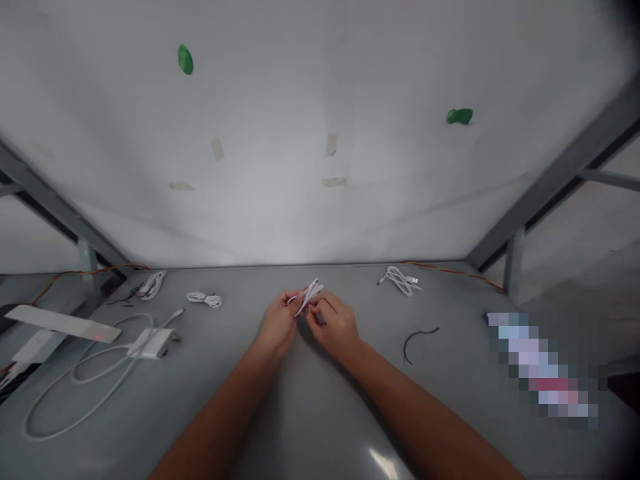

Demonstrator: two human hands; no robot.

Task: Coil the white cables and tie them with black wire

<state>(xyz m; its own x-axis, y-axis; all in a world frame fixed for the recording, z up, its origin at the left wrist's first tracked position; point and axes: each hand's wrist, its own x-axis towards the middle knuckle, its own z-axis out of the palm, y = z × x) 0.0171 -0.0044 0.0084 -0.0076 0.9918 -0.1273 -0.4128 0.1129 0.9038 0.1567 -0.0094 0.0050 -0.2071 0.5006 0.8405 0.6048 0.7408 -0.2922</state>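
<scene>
My left hand (pixel 280 323) is closed around a folded bundle of white cable (pixel 311 295), held just above the grey table in the middle. Loops of the bundle stick up past the fingertips. My right hand (pixel 337 323) is pinched against the bundle's right side. A thin dark line shows near its fingertips, but what they grip is too small to make out. To the right of my right hand, a black twist tie (pixel 417 341) lies curved on the table.
White coiled cables lie at back right (pixel 400 280), left (pixel 204 299) and far left (pixel 154 285). A white charger (pixel 153 343) with a long looped cord and a white bar (pixel 65 323) sit at the left. A blurred-out object (pixel 543 367) lies at right. A white wall (pixel 280 220) stands behind.
</scene>
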